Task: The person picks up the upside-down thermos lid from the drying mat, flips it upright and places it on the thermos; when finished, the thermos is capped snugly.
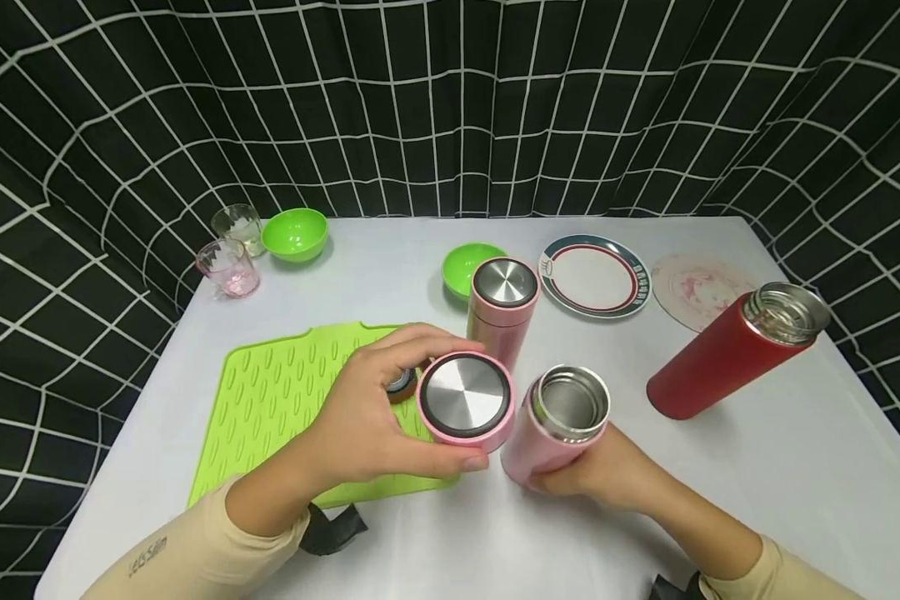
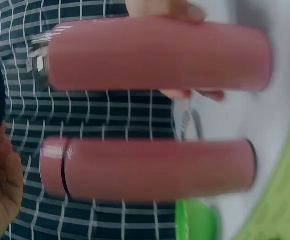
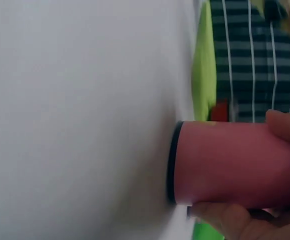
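Left hand: the left hand [image 1: 367, 417] curled its fingers and thumb round the pink lid [image 1: 466, 401], lifted clear beside the open mouth, apparently so the flask could be reached.
Right hand: the right hand [image 1: 600, 471] wrapped the lower body of the open pink flask [image 1: 557, 423], tilting it and steadying it near the table's [image 1: 795, 467] front edge.
Flask: matte pink, steel rim, hollow steel inside, black base ring.
Lid: pink band, brushed steel top.
Second pink flask [image 1: 502, 307]: stood capped, upright, toward the middle.
Red flask [image 1: 735, 350]: uncapped, leaning, toward the right edge.
Green mat [image 1: 270, 392]: near the front-left part.
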Demonstrator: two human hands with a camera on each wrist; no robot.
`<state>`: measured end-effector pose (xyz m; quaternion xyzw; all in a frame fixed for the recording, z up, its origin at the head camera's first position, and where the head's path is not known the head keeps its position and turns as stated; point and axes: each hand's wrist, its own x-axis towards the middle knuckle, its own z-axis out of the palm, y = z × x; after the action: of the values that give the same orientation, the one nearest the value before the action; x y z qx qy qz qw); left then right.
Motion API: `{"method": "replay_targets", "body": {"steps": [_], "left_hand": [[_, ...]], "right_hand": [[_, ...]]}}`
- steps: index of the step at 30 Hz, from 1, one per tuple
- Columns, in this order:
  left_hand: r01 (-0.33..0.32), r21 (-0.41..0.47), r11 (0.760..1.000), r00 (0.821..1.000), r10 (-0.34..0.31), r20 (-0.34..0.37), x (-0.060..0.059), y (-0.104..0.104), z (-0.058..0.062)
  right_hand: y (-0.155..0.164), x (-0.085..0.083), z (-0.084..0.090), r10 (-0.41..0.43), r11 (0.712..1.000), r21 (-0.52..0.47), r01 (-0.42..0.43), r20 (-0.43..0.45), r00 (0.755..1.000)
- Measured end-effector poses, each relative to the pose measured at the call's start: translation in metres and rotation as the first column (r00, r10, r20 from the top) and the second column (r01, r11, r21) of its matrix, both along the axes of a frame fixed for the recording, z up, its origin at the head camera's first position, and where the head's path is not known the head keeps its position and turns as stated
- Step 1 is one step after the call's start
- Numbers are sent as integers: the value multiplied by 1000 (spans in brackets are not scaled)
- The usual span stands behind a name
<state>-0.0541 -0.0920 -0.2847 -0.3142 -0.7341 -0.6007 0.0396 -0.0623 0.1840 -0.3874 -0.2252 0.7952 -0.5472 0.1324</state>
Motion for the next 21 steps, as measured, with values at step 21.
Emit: {"method": "replay_targets", "body": {"steps": [21], "left_hand": [[54, -215, 975, 992, -77, -98, -12, 47, -10]], "right_hand": [[-19, 12, -2, 65, 995, 82, -61, -43, 997]]}}
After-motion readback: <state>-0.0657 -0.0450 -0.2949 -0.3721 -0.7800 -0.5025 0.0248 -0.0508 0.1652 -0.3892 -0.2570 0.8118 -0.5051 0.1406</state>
